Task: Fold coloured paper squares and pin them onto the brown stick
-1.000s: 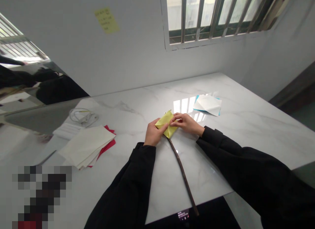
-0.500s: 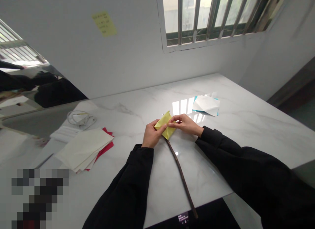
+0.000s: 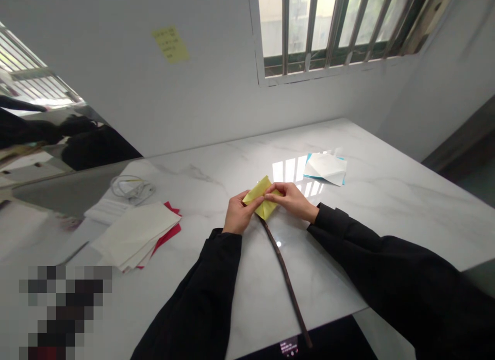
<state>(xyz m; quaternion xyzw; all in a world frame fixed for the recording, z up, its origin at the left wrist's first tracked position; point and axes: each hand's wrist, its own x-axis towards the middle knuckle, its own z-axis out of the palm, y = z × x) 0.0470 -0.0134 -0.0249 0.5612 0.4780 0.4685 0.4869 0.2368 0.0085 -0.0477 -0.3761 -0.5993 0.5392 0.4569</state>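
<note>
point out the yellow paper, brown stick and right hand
Yellow paper (image 3: pixel 267 209), head view, its lower half
Brown stick (image 3: pixel 286 278), head view, middle of its length
Right hand (image 3: pixel 295 200), head view, back of the hand

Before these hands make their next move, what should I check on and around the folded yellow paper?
1. Left hand steadying the yellow paper: ok, its thumb lies across it.
2. Right hand gripping the paper: ok, pinching near its middle.
3. Folds lined up neatly: cannot tell, the hands cover part.
4. Dark screen unobstructed by the brown stick: not ok, the near end overlaps it in this view.
5. White and blue sheets apart from both hands: ok.
</note>
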